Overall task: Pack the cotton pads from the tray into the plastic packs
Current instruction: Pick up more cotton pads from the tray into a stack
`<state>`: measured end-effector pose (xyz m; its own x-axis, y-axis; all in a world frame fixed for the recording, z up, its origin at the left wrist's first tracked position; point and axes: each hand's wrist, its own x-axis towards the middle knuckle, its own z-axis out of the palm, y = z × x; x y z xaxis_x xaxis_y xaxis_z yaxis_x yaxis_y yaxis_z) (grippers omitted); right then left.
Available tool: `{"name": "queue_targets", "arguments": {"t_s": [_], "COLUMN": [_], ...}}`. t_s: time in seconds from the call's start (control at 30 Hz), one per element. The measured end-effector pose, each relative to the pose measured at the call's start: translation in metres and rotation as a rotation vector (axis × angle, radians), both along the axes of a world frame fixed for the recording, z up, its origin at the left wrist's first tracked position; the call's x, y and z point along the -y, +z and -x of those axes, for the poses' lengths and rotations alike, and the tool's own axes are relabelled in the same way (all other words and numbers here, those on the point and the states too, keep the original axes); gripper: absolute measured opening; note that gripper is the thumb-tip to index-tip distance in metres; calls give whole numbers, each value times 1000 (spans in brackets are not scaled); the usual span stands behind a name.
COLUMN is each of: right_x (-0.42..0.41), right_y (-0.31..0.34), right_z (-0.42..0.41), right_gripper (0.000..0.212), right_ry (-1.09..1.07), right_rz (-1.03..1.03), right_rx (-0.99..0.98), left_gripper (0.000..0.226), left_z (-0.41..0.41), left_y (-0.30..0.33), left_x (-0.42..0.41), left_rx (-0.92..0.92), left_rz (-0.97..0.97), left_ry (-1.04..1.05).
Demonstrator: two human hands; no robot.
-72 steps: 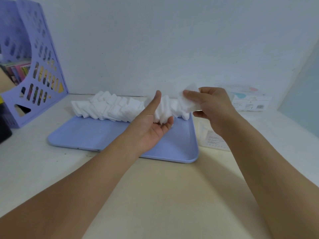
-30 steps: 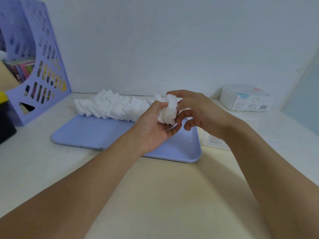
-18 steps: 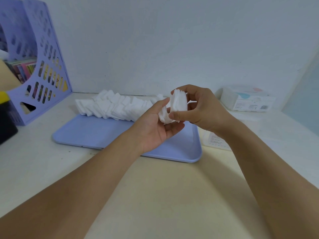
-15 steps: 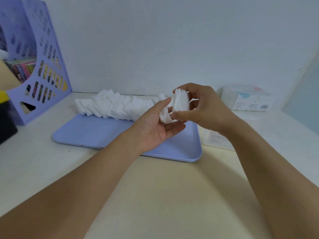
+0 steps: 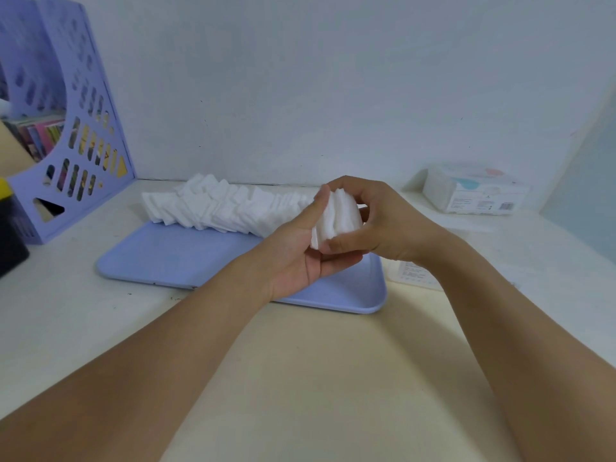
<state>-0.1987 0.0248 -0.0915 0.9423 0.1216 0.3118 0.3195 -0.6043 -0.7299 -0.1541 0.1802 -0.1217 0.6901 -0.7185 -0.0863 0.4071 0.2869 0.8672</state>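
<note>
A small stack of white cotton pads (image 5: 336, 216) stands on edge between my two hands, above the right part of the blue tray (image 5: 173, 258). My left hand (image 5: 300, 251) cups the stack from below, thumb against its left face. My right hand (image 5: 376, 221) grips it from the right, thumb underneath and fingers curled over the top. A long row of loose cotton pads (image 5: 220, 205) lies along the tray's far edge. A flat plastic pack (image 5: 413, 275) lies right of the tray, partly hidden by my right wrist. A filled plastic pack (image 5: 476, 191) sits at the back right.
A purple file holder (image 5: 66, 128) with books stands at the left against the wall. A dark object (image 5: 11, 241) sits at the left edge. The wall runs close behind the tray, and a pale panel closes the right side.
My right hand lowered its pads onto those in my left palm, and both hands now hold one joined stack. Earlier the right hand brought pads over from the tray's row.
</note>
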Motion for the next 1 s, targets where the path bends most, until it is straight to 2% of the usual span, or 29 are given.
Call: {"name": "queue_targets", "arguments": {"t_s": [0.1, 0.27, 0.5, 0.6, 0.83, 1.0], "right_x": [1, 2, 0, -2, 2, 0], "right_y": [1, 2, -2, -3, 0, -1], "right_z": [0, -1, -2, -2, -1, 0], "right_gripper": [57, 55, 56, 55, 53, 55], "right_ry": [-13, -31, -88, -87, -84, -72], "right_rz": [-8, 3, 182, 243, 195, 277], "right_rx": [13, 33, 73, 88, 82, 62], "left_gripper": [58, 52, 61, 53, 50, 57], "left_z": [-3, -3, -1, 2, -1, -2], "left_y": [1, 2, 3, 1, 0, 0], "left_x": [-1, -1, 1, 4, 3, 4], "left_rx": [-52, -70, -2, -8, -26, -31], "left_rz": [24, 23, -48, -61, -68, -70], "left_ry": [6, 56, 79, 106, 151, 114]}}
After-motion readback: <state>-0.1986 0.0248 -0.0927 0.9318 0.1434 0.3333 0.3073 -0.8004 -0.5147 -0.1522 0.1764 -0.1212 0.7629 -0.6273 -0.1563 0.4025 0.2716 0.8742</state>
